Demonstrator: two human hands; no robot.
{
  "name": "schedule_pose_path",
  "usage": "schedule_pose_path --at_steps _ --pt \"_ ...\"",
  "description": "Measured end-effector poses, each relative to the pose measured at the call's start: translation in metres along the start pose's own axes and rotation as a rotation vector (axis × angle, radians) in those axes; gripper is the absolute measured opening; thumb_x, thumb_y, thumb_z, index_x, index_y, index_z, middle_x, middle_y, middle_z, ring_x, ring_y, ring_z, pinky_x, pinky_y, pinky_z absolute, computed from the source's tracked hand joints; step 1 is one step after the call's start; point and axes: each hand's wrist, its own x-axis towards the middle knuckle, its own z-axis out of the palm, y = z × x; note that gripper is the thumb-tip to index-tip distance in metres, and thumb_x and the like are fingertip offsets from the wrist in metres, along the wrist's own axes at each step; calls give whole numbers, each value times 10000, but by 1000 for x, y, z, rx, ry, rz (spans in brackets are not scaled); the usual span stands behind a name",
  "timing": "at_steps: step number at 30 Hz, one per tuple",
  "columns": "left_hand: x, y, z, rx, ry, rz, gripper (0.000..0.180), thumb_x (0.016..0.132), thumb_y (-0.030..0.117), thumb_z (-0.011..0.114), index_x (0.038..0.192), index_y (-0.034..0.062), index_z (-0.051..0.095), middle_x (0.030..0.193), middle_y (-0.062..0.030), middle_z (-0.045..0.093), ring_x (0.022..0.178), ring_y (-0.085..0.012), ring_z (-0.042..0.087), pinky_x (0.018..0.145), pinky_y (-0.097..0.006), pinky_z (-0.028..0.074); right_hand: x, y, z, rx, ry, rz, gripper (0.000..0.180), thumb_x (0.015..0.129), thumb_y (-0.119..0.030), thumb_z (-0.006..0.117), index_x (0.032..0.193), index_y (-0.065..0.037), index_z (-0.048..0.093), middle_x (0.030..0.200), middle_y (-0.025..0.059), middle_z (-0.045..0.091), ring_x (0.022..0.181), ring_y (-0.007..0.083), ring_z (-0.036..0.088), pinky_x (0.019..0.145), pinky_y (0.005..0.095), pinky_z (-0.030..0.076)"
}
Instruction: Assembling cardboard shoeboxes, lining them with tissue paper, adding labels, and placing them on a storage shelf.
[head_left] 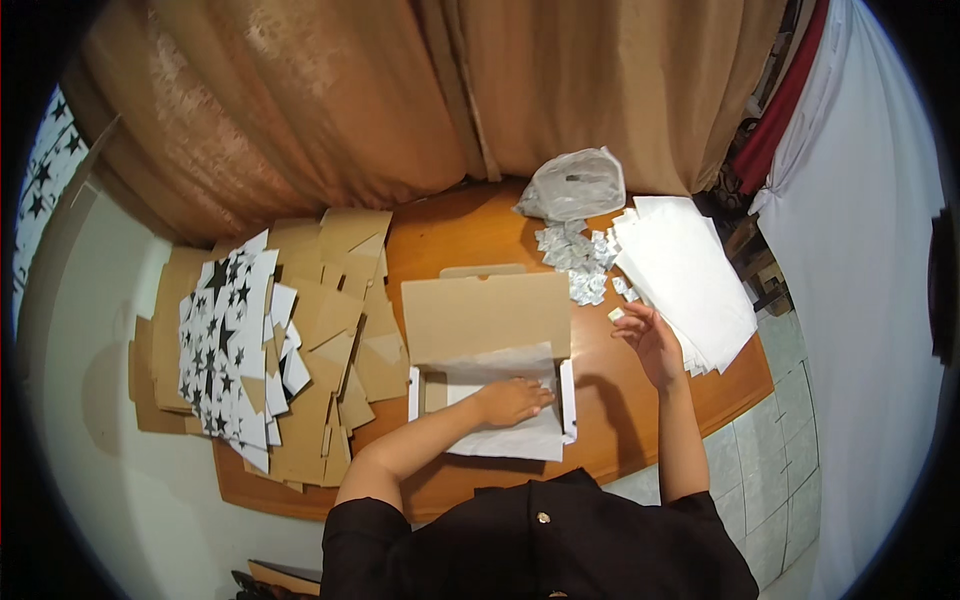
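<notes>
An open cardboard box (485, 318), brown inside with white side walls, stands in front of me with its lid raised away from me. White paper (510, 443) lines it and hangs over the near edge. My left hand (513, 402) lies flat on that paper inside the box, fingers stretched toward the right wall. Right of the box, my right hand (655, 348) is raised above the table, pinching a small white sachet (615, 314) at its fingertips. More small sachets (580, 255) lie in a loose heap just beyond it.
A stack of white paper sheets (685, 280) lies at the right of the wooden table (440, 235). Behind the sachets sits a clear plastic bag (575, 185). Flat brown cardboard blanks (320, 330) and star-patterned ones (225, 350) pile up at left. Brown curtains (400, 100) hang behind.
</notes>
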Motion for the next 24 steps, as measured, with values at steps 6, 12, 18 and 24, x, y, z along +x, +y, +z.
schedule_pose_path --at_steps 6,12,18,24 --pt "6 -23 27 293 -106 91 539 962 369 296 1418 96 210 1469 -120 204 1352 -319 199 1091 -454 209 13 43 -64 -286 313 198 291 897 -186 504 1104 10 561 931 130 637 835 218 614 783 314 470" --pt "7 -20 12 -59 51 65 434 946 263 355 1327 62 406 1319 -165 448 1244 -318 395 1045 -392 302 63 117 -93 -1132 320 170 290 815 -132 569 1088 -34 570 959 161 614 875 296 598 779 371 464" --pt "11 -6 -6 -525 297 -354 374 912 250 418 1191 36 548 1138 -185 584 1069 -329 539 932 -369 401 104 123 -76 -1702 301 -12 270 771 -171 615 1020 -71 591 986 100 581 901 288 575 739 457 443" --pt "-13 12 -17 -247 266 -270 337 866 227 526 1157 64 578 1053 -157 628 954 -317 590 889 -370 426 96 113 -49 -1813 352 18 174 790 -180 604 944 -111 643 939 66 580 888 248 564 767 437 401"
